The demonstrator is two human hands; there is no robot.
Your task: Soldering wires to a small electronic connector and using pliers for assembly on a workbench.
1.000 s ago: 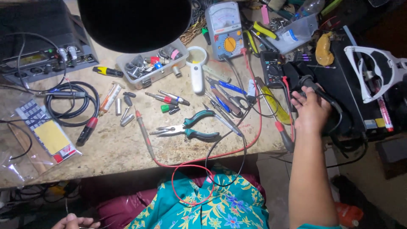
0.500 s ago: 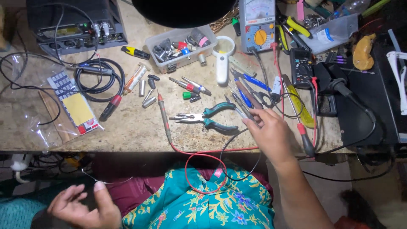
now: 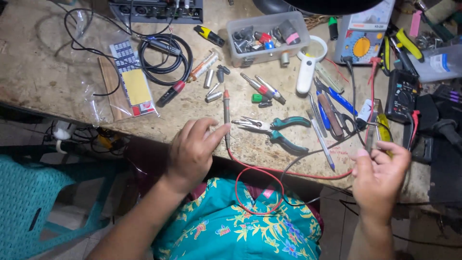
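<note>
Head view shows the left hand (image 3: pixel 195 149) at the near edge of the counter (image 3: pixel 62 82), its fingers closing loosely on the red test probe (image 3: pixel 226 115), which lies on the worktop pointing away from the person, its red lead (image 3: pixel 260 185) looping down over the lap. Just right of the probe lie green-handled pliers (image 3: pixel 279 132). The right hand (image 3: pixel 380 175) pinches a thin dark wire (image 3: pixel 313 156) near the counter's right edge, below a black multimeter (image 3: pixel 402 96).

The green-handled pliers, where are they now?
In the head view, the green-handled pliers lie on the table near its front edge, just right of the left hand.
</note>
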